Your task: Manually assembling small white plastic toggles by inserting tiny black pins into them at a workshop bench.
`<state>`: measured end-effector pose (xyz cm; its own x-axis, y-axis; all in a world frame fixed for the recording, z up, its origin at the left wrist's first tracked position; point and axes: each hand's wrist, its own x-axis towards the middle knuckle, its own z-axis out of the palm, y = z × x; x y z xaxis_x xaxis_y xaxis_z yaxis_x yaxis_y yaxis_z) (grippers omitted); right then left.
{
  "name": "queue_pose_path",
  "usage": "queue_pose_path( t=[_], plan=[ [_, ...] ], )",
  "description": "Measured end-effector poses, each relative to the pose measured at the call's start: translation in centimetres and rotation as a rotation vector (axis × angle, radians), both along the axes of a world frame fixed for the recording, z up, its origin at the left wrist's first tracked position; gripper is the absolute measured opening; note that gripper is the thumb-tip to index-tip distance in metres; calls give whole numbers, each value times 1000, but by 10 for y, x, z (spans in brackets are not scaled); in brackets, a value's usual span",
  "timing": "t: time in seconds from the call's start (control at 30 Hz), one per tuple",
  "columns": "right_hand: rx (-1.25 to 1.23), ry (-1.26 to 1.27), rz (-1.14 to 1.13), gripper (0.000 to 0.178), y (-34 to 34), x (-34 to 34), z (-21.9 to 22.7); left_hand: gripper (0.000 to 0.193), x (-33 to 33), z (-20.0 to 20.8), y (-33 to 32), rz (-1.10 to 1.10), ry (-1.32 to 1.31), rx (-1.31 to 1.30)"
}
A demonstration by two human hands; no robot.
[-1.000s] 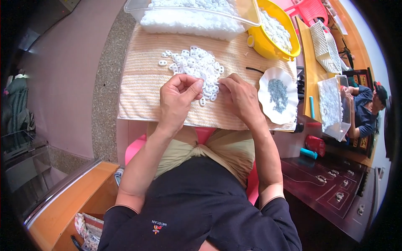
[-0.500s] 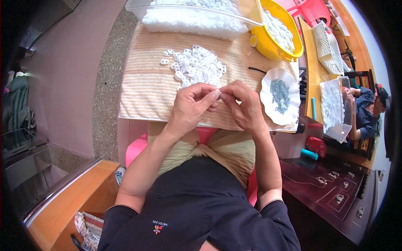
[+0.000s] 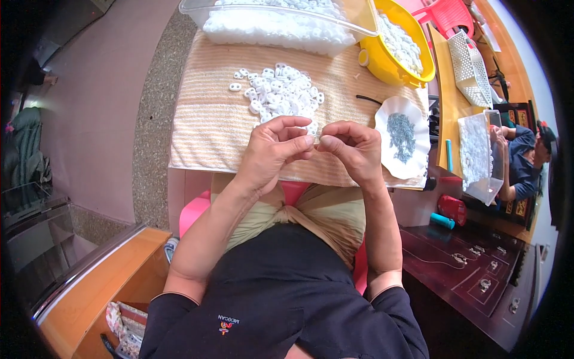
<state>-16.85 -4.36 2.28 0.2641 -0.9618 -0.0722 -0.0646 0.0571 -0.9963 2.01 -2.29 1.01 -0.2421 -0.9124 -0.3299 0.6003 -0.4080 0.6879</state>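
Note:
Both hands meet above the near edge of a striped towel (image 3: 209,134). My left hand (image 3: 272,148) pinches with thumb and forefinger, and whatever it holds is too small to make out. Facing it a short gap away, my right hand (image 3: 356,149) is pinched too, with a tiny bit of something at its fingertips that I cannot name. Just beyond the hands lies a loose pile of small white plastic pieces (image 3: 281,90), oval with two holes. To the right, a white wavy-rimmed dish (image 3: 388,164) holds many slim dark grey pieces (image 3: 402,136).
A clear plastic bin (image 3: 281,45) of white pieces stands at the far edge, beside a yellow basin (image 3: 382,69) of similar pieces. A short black strip (image 3: 368,99) lies by the dish. At right, another person (image 3: 523,152) works over a clear tub (image 3: 475,155).
My hands have drawn slightly apart at the fingertips, where they were pressed together before. The right hand's fingers have shifted a little to the right.

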Motion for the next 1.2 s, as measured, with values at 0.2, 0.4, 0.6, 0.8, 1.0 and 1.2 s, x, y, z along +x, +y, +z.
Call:
queue_pose_path(
  t=[0.2,0.4,0.6,0.8,1.0,1.2],
  plan=[
    [58,-85,13,8,2,1,0,18,-2,0,2,-49,48,47],
    [17,-95,40,5,1,-2,-5,16,-4,0,2,-71,96,52],
    [-36,-83,95,3,-1,-1,-1,13,-4,-2,3,-81,124,55],
    [-34,-69,110,2,0,-3,-2,10,-5,0,3,-90,133,39],
    [-160,25,188,5,0,-5,-2,11,-3,-1,3,-81,125,22],
    [-78,-86,114,9,2,-1,-5,11,-6,-1,3,-39,137,53]
  ],
)
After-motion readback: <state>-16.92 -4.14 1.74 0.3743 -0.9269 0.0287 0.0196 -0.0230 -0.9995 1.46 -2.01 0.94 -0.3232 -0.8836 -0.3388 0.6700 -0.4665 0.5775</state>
